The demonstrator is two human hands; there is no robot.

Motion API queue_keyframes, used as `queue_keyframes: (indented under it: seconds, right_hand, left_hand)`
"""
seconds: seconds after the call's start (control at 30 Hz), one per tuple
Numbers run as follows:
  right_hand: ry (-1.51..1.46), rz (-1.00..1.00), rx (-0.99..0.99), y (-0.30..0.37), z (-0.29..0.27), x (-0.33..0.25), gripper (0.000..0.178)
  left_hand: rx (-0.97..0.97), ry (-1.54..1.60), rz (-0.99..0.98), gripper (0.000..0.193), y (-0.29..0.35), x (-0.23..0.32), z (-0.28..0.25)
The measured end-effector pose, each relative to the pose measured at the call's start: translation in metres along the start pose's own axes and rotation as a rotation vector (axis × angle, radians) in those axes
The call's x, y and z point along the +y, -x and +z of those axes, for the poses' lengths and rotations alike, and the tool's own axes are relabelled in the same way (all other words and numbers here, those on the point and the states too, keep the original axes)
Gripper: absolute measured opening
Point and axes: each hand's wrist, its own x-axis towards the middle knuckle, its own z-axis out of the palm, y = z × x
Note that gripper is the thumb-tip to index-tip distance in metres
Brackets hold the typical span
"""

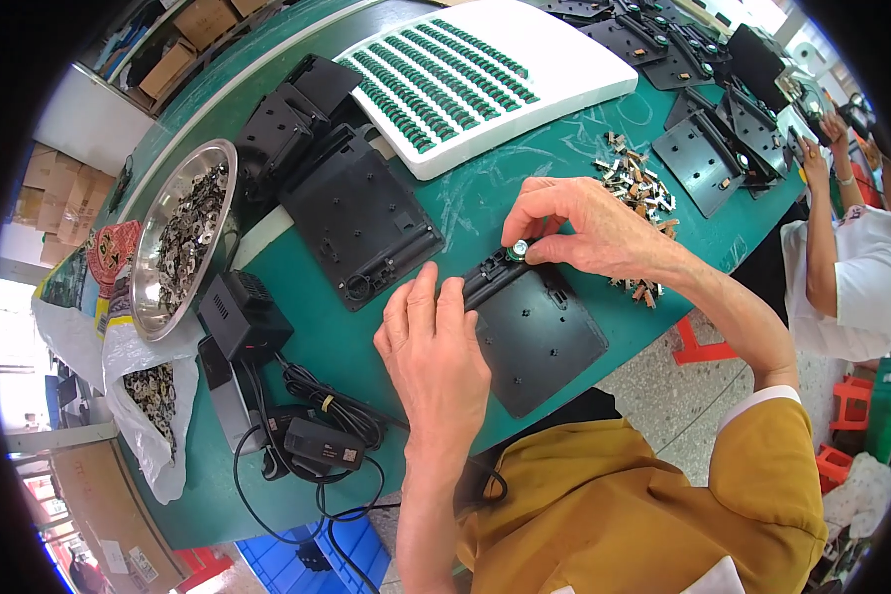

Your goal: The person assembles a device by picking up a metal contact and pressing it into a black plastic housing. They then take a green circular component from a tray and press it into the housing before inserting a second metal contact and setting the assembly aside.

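Observation:
A flat black plastic panel (540,342) lies before me on the green table, with small holes and a raised ridge along its far edge. My right hand (584,228) is closed in a pinch on a small round green part with a silvery top (517,251), at the far end of that ridge. Beside the panel's left edge rests my left hand (431,346), fingers stretched out and thumb side against the panel; its fingertips are partly hidden. A second black panel (356,213) lies just beyond my left hand.
Rows of green round parts fill a white foam tray (604,79). Small metal-and-brown pieces (636,183) lie heaped right. A metal bowl (230,163) of small parts, a black power adapter (325,444) and cables are left. More black panels (703,158) lie far right, near another person (832,257).

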Motion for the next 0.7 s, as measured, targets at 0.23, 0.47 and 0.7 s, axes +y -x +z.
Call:
queue_keyframes:
  seconds: [0.23,0.47,0.7]
  right_hand:
    - [0.076,-0.001,0.0,-0.001,0.0,-0.002,0.017]
    - [0.038,-0.012,0.002,0.001,-0.004,0.002,0.022]
    - [0.089,-0.013,0.056,0.008,-0.008,0.002,0.023]
  left_hand:
    - [-0.008,-0.003,-0.005,0.033,0.0,0.001,0.001]
    - [-0.016,-0.002,-0.004,0.035,0.0,-0.001,0.002]
    - [-0.022,0.003,-0.002,0.035,0.001,-0.002,0.002]
